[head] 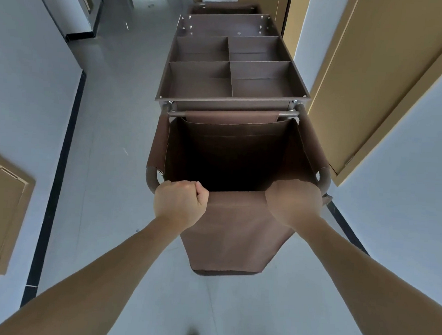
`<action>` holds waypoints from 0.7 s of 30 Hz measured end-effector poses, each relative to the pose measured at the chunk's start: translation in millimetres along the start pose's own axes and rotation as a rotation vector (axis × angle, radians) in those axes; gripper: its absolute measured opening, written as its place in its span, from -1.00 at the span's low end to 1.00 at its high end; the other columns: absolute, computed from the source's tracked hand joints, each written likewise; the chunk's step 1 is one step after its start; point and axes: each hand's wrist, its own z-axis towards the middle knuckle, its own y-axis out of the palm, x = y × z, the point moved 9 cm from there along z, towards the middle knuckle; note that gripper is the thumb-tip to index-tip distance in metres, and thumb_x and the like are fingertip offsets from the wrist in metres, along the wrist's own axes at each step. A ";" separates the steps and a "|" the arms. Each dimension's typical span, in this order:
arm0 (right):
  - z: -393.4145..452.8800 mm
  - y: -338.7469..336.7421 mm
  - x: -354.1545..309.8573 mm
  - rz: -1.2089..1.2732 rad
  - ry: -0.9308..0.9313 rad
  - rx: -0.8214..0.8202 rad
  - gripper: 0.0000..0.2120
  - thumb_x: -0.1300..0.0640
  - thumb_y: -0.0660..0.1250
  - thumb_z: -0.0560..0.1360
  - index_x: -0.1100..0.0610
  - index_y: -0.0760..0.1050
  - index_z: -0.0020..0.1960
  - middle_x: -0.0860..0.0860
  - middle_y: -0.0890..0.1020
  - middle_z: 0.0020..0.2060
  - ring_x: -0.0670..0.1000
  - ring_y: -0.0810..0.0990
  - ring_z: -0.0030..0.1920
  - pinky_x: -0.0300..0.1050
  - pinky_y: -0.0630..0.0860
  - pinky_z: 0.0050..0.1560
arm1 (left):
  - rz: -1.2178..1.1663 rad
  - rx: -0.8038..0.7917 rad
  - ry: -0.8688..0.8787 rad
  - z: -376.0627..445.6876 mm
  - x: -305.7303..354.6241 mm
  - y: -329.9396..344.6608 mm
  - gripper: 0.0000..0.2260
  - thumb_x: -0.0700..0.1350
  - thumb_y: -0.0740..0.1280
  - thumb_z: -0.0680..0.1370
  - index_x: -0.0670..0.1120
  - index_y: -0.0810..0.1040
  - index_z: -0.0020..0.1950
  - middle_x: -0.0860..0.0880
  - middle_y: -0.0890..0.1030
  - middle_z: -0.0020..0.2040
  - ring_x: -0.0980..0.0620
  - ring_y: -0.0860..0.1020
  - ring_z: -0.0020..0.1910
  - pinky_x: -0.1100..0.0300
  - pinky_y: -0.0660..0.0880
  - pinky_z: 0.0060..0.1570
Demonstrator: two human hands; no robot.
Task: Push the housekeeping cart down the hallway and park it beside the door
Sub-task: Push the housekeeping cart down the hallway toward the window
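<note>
both hands (180,202) gripping cart (232,90) handle, seemingly

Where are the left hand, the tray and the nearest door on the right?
left hand (180,202): head view, back of the fist gripping the cart's handle.
tray (199,84): head view, floor of the near-left compartment.
door (380,81): head view, middle of the tan panel.

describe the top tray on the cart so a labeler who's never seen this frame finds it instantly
Start at the brown housekeeping cart in the middle of the hallway, gripped at its near end by the left hand and right hand. Beyond the open fabric bag sits the top tray. Unlike the bag, it is rigid, shallow and split into compartments.
</note>
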 end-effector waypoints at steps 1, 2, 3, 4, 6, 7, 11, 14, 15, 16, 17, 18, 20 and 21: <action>6.9 0.4 8.1 0.004 -0.010 0.012 -0.48 -0.11 -0.12 0.53 -0.01 0.27 -0.54 -0.10 0.33 -0.65 -0.09 0.32 -0.59 -0.27 0.13 -0.49 | 0.006 -0.002 -0.006 5.5 6.2 5.8 -0.58 -0.05 0.05 0.56 -0.01 0.21 -0.52 0.06 0.17 -0.60 0.18 0.02 -0.58 0.34 -0.02 -0.36; 15.7 1.5 18.5 0.011 -0.018 0.014 -0.49 -0.10 -0.10 0.53 -0.01 0.26 -0.55 -0.10 0.32 -0.66 -0.09 0.31 -0.60 -0.28 0.12 -0.49 | 0.012 -0.002 -0.017 12.0 14.2 12.7 -0.58 -0.05 0.05 0.57 -0.01 0.22 -0.52 0.06 0.18 -0.60 0.16 0.04 -0.60 0.34 0.00 -0.37; 24.1 2.9 28.1 0.017 -0.027 0.014 -0.49 -0.10 -0.08 0.54 -0.01 0.26 -0.55 -0.10 0.32 -0.65 -0.08 0.32 -0.60 -0.28 0.15 -0.50 | 0.019 0.005 -0.027 17.9 21.5 18.0 -0.57 -0.04 0.05 0.57 -0.01 0.23 -0.52 0.06 0.20 -0.60 0.14 0.07 -0.61 0.34 0.02 -0.38; 33.5 4.7 38.1 0.023 -0.038 0.009 -0.49 -0.09 -0.05 0.56 -0.01 0.27 -0.54 -0.10 0.33 -0.65 -0.07 0.34 -0.60 -0.28 0.20 -0.51 | 0.025 0.012 -0.035 24.8 29.5 22.6 -0.57 -0.04 0.05 0.57 0.00 0.24 -0.52 0.05 0.21 -0.60 0.13 0.10 -0.61 0.34 0.03 -0.38; 51.2 8.3 56.0 0.044 -0.072 -0.014 -0.49 -0.08 0.01 0.58 0.00 0.30 -0.53 -0.10 0.34 -0.65 -0.07 0.36 -0.60 -0.27 0.29 -0.52 | 0.041 0.012 -0.050 38.4 44.2 32.2 -0.57 -0.05 0.05 0.56 -0.03 0.27 -0.53 0.03 0.26 -0.62 0.07 0.17 -0.63 0.34 0.06 -0.40; 58.4 9.0 63.3 0.050 -0.090 -0.013 -0.48 -0.07 0.01 0.58 0.00 0.29 -0.53 -0.09 0.33 -0.65 -0.08 0.35 -0.61 -0.28 0.28 -0.52 | 0.053 0.018 -0.062 43.5 50.7 36.5 -0.56 -0.05 0.06 0.56 -0.05 0.30 -0.54 0.01 0.28 -0.62 0.02 0.22 -0.64 0.33 0.09 -0.42; 89.2 15.3 91.0 0.065 -0.159 -0.057 -0.47 -0.08 -0.04 0.58 0.02 0.32 -0.52 -0.06 0.37 -0.64 -0.04 0.38 -0.60 -0.22 0.37 -0.51 | 0.113 0.030 -0.119 67.8 73.6 54.1 -0.54 -0.07 0.06 0.54 -0.10 0.38 -0.56 -0.03 0.34 -0.62 -0.09 0.30 -0.63 0.27 0.13 -0.44; 112.2 20.2 112.9 0.070 -0.186 -0.085 -0.45 -0.07 -0.01 0.62 0.02 0.38 -0.51 -0.05 0.41 -0.62 -0.03 0.43 -0.58 -0.18 0.48 -0.47 | 0.150 0.033 -0.151 85.4 91.9 66.5 -0.55 -0.07 0.04 0.54 -0.10 0.36 -0.55 -0.04 0.35 -0.62 -0.09 0.29 -0.61 0.25 0.09 -0.41; 120.2 21.6 119.4 0.073 -0.193 -0.090 -0.44 -0.06 0.00 0.63 0.03 0.40 -0.50 -0.04 0.42 -0.62 -0.02 0.45 -0.57 -0.16 0.51 -0.45 | 0.159 0.031 -0.164 91.4 97.4 70.9 -0.54 -0.07 0.04 0.54 -0.11 0.37 -0.55 -0.04 0.35 -0.62 -0.10 0.30 -0.61 0.24 0.11 -0.41; 128.1 23.1 125.6 0.076 -0.202 -0.096 -0.45 -0.06 0.00 0.63 0.03 0.41 -0.49 -0.03 0.43 -0.61 -0.01 0.46 -0.56 -0.15 0.52 -0.44 | 0.166 0.028 -0.179 97.3 102.7 75.3 -0.53 -0.06 0.03 0.55 -0.11 0.38 -0.55 -0.04 0.35 -0.61 -0.11 0.30 -0.60 0.23 0.12 -0.41; 136.0 24.5 132.0 0.079 -0.210 -0.097 -0.45 -0.06 0.00 0.64 0.03 0.42 -0.48 -0.03 0.44 -0.60 0.00 0.46 -0.55 -0.14 0.53 -0.43 | 0.170 0.025 -0.189 103.7 108.3 80.1 -0.53 -0.06 0.03 0.55 -0.12 0.40 -0.55 -0.03 0.33 -0.61 -0.11 0.30 -0.60 0.23 0.11 -0.41; 144.0 25.7 138.7 0.082 -0.220 -0.092 -0.45 -0.06 0.00 0.64 0.04 0.43 -0.47 -0.03 0.45 -0.59 0.00 0.46 -0.54 -0.15 0.52 -0.43 | 0.172 0.023 -0.196 110.5 114.0 85.0 -0.53 -0.06 0.02 0.55 -0.13 0.40 -0.54 -0.02 0.32 -0.60 -0.10 0.29 -0.59 0.23 0.10 -0.41; 159.5 28.3 153.3 0.091 -0.239 -0.075 -0.46 -0.05 0.01 0.64 0.03 0.41 -0.47 -0.03 0.45 -0.59 -0.01 0.45 -0.55 -0.19 0.47 -0.45 | 0.178 0.018 -0.215 123.7 124.6 95.7 -0.52 -0.05 0.01 0.55 -0.13 0.40 -0.54 -0.02 0.31 -0.59 -0.10 0.28 -0.58 0.23 0.10 -0.41; 167.5 29.6 160.2 0.094 -0.247 -0.066 -0.46 -0.05 0.01 0.64 0.03 0.40 -0.47 -0.02 0.44 -0.59 0.00 0.44 -0.55 -0.20 0.45 -0.46 | 0.181 0.021 -0.222 130.5 129.1 100.9 -0.52 -0.05 0.01 0.55 -0.13 0.40 -0.54 -0.02 0.31 -0.59 -0.10 0.29 -0.58 0.23 0.12 -0.41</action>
